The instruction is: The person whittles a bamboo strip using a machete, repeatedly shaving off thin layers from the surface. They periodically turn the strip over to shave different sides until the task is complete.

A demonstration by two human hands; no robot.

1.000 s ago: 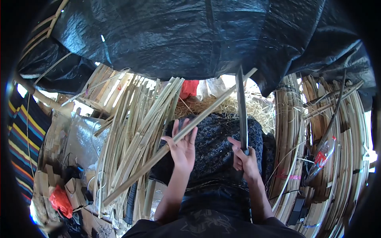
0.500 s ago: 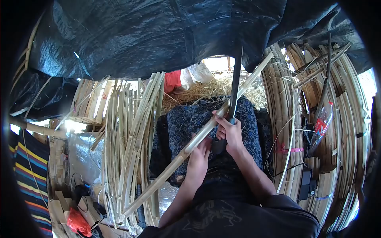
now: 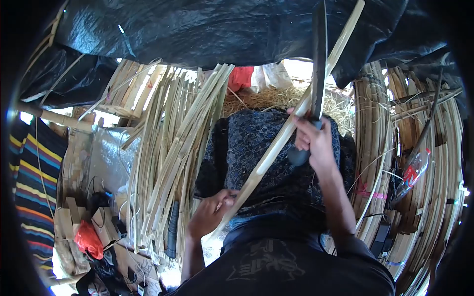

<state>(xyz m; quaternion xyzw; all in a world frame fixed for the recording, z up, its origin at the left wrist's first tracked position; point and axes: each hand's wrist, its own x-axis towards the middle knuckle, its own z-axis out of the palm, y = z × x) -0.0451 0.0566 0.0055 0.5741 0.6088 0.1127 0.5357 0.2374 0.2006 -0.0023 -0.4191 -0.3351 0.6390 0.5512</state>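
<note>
A long split bamboo strip [image 3: 270,160] slants from the upper right down to my lower left, across the dark patterned cloth on my lap. My right hand [image 3: 316,140] is closed round the dark handle of a machete [image 3: 320,64], its blade pointing up and away beside the strip. The thumb and forefinger of that hand also touch the strip. Near the strip's lower end, my left hand [image 3: 211,214] has its fingers curled at the strip's left edge. Part of its grip is hidden.
Bundles of bamboo strips stand at left [image 3: 168,143] and right [image 3: 373,133]. A plastic bottle [image 3: 411,172] leans at right. Black plastic sheeting [image 3: 197,34] hangs overhead. Straw [image 3: 266,98] lies ahead, and a red plastic bag [image 3: 89,240] sits at lower left.
My left hand has slid down and left along the strip. My right hand, the machete and the strip have moved up and right in the view, which has also shifted.
</note>
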